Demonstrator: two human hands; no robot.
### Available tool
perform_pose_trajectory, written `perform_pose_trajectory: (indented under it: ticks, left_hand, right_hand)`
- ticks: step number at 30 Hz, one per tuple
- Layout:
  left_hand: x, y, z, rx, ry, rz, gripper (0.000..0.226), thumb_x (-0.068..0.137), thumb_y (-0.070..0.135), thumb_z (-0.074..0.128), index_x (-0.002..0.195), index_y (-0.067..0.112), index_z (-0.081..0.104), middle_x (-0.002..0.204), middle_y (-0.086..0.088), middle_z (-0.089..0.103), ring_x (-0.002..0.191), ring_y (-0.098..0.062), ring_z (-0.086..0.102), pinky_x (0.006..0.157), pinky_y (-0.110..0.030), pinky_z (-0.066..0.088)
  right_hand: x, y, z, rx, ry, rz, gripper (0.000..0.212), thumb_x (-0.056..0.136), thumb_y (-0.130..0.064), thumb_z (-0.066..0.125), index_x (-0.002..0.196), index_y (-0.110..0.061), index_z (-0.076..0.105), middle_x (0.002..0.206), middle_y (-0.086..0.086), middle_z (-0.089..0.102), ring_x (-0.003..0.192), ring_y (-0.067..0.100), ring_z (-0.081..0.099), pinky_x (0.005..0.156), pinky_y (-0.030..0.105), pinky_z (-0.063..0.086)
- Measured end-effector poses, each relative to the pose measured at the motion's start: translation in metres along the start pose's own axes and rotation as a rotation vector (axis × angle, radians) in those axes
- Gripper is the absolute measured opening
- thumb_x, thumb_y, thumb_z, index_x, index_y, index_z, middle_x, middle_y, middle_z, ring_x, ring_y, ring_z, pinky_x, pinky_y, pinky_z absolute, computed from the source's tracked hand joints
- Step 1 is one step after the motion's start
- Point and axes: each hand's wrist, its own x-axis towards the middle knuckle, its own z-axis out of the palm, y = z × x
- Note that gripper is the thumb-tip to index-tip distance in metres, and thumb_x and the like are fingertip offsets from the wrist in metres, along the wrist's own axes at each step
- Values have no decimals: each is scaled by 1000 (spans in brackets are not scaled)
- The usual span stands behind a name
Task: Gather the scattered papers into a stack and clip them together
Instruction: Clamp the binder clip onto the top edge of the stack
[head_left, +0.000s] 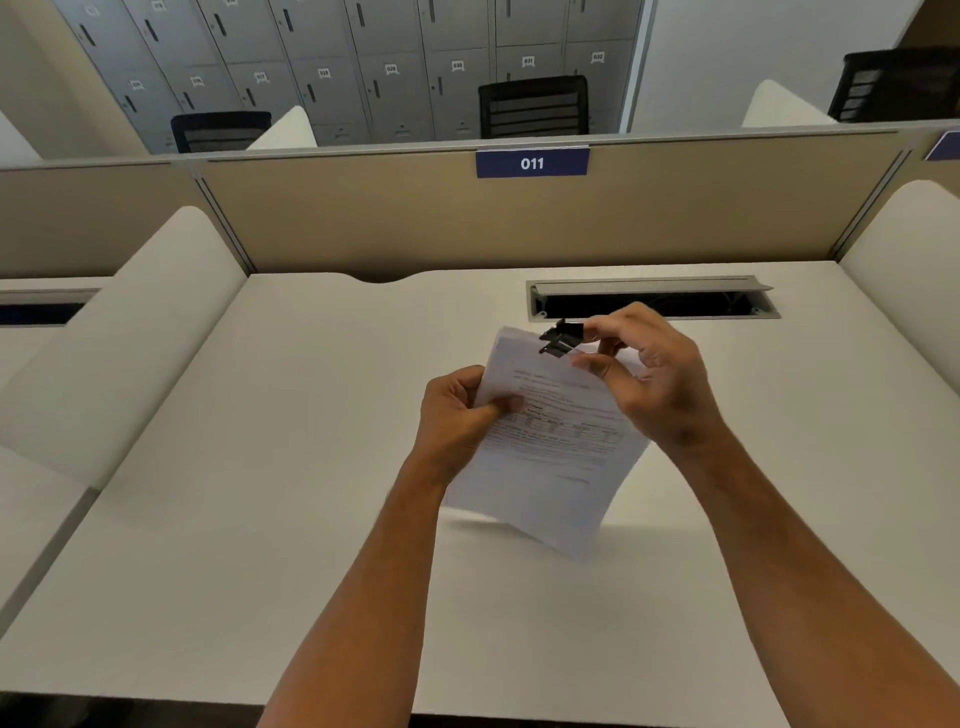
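Note:
A stack of printed white papers (550, 457) is held tilted above the white desk (260, 467), its top edge pointing away from me. My left hand (457, 415) grips the stack at its left edge, thumb on the top sheet. A black binder clip (561, 339) sits at the stack's top edge. My right hand (649, 374) pinches the clip's handles between thumb and fingertips. Whether the clip's jaws bite the paper or hover just over it is unclear.
An open grey cable tray (654, 299) is sunk into the desk just behind the hands. A beige partition (415, 218) with a blue "011" sign (532, 163) closes the back. White side dividers (130, 332) flank the desk. Lockers and black chairs stand beyond.

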Motion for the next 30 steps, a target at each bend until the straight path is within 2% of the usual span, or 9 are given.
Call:
perform_pose_trajectory:
  ticks: [3, 7, 8, 11, 14, 16, 20, 25, 30]
  left_hand:
    - [1, -1, 1, 60, 25, 50, 13, 86, 6, 83, 97, 13, 80, 90, -10, 76, 79, -18, 69, 72, -25, 59]
    - [3, -5, -1, 192, 46, 125, 7, 90, 13, 80, 93, 7, 79, 80, -10, 73, 70, -13, 62, 65, -23, 54]
    - [4, -5, -1, 222, 56, 137, 7, 91, 16, 80, 93, 9, 80, 79, -5, 73, 69, -11, 62, 65, -22, 54]
    - [4, -5, -1, 249, 83, 141, 2, 91, 21, 80, 93, 19, 80, 78, 8, 73, 71, -11, 65, 63, -18, 55]
    - [3, -4, -1, 240, 92, 146, 15, 91, 22, 79, 93, 37, 76, 84, 17, 75, 79, -8, 69, 67, -16, 58]
    - [3, -4, 1, 238, 94, 138, 17, 92, 24, 78, 98, 40, 75, 87, 18, 76, 85, -9, 72, 72, -20, 62]
    - [4, 0, 4, 251, 81, 109, 17, 94, 24, 76, 109, 31, 72, 98, 13, 75, 91, -15, 73, 80, -23, 63]
    - [3, 12, 6, 197, 56, 149, 16, 96, 29, 70, 108, 39, 67, 98, 21, 72, 93, 6, 68, 69, -7, 55]
    - [3, 19, 11, 164, 109, 141, 8, 98, 47, 62, 100, 42, 68, 87, 18, 74, 87, 0, 70, 64, -13, 55]
  right_hand:
    - [4, -2, -8, -57, -5, -54, 25, 83, 3, 84, 106, 3, 76, 96, 3, 63, 75, 10, 56, 80, 11, 48]
    - [15, -6, -22, -156, -124, -183, 26, 84, 5, 83, 109, 4, 77, 92, 11, 67, 73, 15, 54, 77, 7, 43]
    - [19, -8, -26, -178, -156, -213, 26, 83, 4, 83, 109, 4, 77, 92, 12, 68, 72, 16, 54, 77, 8, 43]
    - [28, -15, -33, -254, -248, -287, 30, 80, 8, 86, 109, 4, 77, 91, 15, 70, 74, 19, 55, 68, 32, 54]
    - [35, -21, -40, -330, -361, -321, 32, 78, 8, 86, 109, 3, 78, 90, 15, 69, 75, 30, 61, 62, 32, 49]
    - [37, -24, -41, -368, -451, -319, 32, 78, 4, 87, 108, 1, 78, 89, 14, 67, 75, 34, 62, 62, 31, 43]
    - [38, -29, -31, -373, -519, -242, 30, 80, -1, 88, 109, 0, 78, 92, 15, 67, 75, 29, 57, 62, 32, 41]
    - [45, -31, -25, -356, -494, -223, 29, 83, -6, 87, 110, -2, 78, 93, 14, 67, 76, 18, 45, 60, 32, 39]
    - [49, -34, -25, -375, -498, -242, 29, 84, -9, 86, 111, -4, 78, 93, 11, 66, 75, 16, 46, 61, 31, 38]
